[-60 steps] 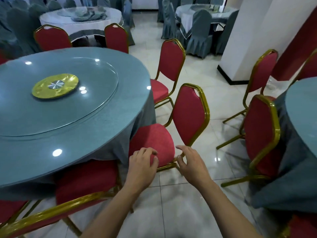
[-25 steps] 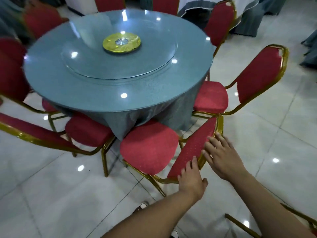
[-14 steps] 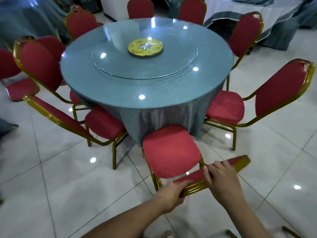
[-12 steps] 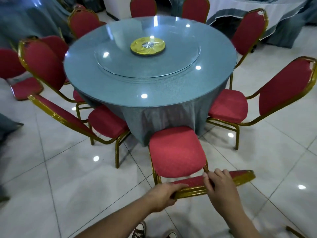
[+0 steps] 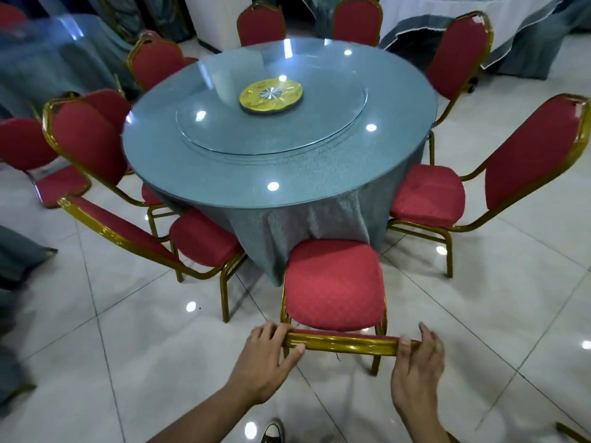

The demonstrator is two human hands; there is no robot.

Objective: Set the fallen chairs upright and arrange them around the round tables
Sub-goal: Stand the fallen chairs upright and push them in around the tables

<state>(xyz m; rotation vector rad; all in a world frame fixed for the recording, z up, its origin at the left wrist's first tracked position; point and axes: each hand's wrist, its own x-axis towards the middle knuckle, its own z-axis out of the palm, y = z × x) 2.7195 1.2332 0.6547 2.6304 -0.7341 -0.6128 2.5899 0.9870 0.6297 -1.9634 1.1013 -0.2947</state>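
A red chair with a gold frame stands upright right in front of me, its seat facing the round table with the grey cloth and glass turntable. I see its backrest edge-on from above. My left hand grips the left end of the backrest's top rail, and my right hand grips the right end. Several more red chairs stand upright around the table, one to the left and one to the right of mine.
Another red chair sits apart at the far left. A second table with a white and grey cloth is at the back right, draped grey furniture at the back left. My shoe shows on the glossy tiled floor.
I have stepped round behind the chair. It has turned square to the table and moved in closer, and both hands have slid out to the two ends of its top rail.
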